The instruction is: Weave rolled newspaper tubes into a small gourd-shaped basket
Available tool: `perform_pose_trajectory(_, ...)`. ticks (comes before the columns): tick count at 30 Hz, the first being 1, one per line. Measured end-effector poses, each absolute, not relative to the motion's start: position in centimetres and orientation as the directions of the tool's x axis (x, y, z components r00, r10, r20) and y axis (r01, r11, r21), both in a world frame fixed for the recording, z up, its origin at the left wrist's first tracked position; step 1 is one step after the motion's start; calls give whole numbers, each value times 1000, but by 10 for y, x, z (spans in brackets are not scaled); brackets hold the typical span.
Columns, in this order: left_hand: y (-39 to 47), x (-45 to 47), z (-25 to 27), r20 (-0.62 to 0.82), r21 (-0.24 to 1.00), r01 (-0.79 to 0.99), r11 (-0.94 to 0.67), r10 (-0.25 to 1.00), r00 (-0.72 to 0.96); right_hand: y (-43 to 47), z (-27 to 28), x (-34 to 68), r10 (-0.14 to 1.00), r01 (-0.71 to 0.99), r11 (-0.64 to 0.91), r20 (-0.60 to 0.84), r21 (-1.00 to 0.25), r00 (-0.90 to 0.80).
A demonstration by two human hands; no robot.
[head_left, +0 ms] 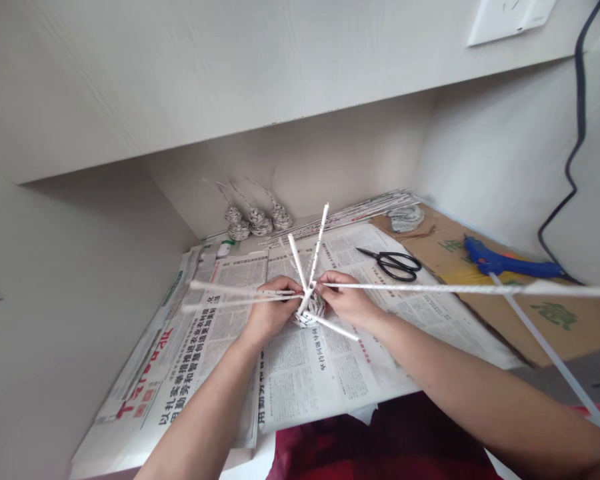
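Big black Chinese words stand on the newspaper point(195, 360) at the lower left of the frame. One line starts 以扎实举措推进农业农村, and the line beside it starts 用勤劳和智慧创造更加美. On the next newspaper sheet point(325, 393), at the bottom middle, I see 用勤劳和 again in big black print. The big red letters point(145, 373) at the lower left are too blurry for me to read. I can't tell what the green signs point(560, 315) say on the brown cardboard point(480, 323) at the right.

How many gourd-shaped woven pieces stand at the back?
3: left gourd shape, middle gourd shape, right gourd shape, side by side. The woven piece between the left hand and right hand is separate.
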State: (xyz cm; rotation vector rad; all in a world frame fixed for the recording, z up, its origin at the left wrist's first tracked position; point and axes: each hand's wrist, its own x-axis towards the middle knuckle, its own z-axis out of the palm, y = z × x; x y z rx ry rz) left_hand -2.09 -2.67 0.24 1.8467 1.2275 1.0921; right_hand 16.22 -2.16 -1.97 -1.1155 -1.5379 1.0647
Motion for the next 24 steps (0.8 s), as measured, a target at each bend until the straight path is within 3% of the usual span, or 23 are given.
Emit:
perform_pose_trajectory(5,-28,-20,-5,232,915,285,-286,950,209,-24,-13,163,965,129,219,196,-967,-173)
perform_pose_trajectory(9,-29,-18,1,320,839,383,-387,920,228,-24,-11,159,990,53,-15,-22,-998,-139)
perform_pose_trajectory(13,-31,-15,5,325,818,406,-407,910,257,-22,-8,157,972,-165,-185,-156,-969,-175)
perform_pose_trajectory(16,-32,-13,4,344,802,416,-429,901,265,-22,-5,156,968,-248,-212,-169,-945,-185)
perform_pose_trajectory(24,-32,-10,3,340,816,415,-403,914,221,-26,-6,151,987,-206,-141,-123,-968,-101)
